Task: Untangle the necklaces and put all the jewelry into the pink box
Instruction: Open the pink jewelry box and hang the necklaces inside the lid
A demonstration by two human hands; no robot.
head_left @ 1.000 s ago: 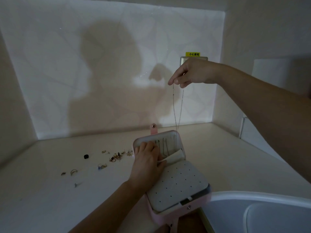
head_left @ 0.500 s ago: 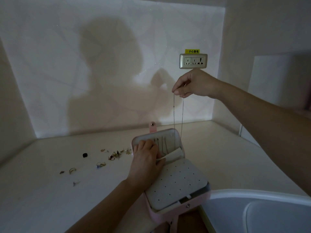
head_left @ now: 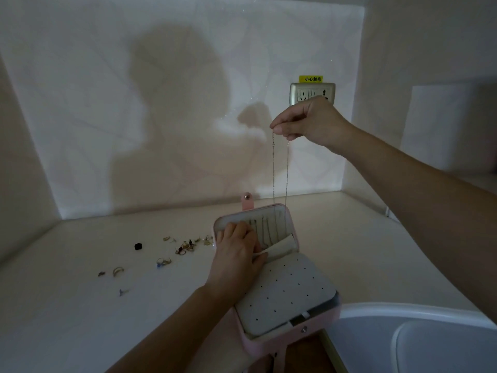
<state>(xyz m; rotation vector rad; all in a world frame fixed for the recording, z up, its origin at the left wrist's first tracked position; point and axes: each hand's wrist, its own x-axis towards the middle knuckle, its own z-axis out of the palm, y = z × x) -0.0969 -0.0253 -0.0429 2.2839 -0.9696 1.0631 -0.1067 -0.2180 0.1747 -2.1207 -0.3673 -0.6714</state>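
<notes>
One pink box (head_left: 314,325); one hanging necklace (head_left: 286,170); roughly ten loose jewelry pieces (head_left: 185,246); one wall socket (head_left: 309,92).

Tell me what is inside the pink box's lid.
Thin chains hang inside the lid, and the necklace pinched by the right hand hangs down into it. The left hand holds the pocket flap; the pocket's inside is hidden.
</notes>
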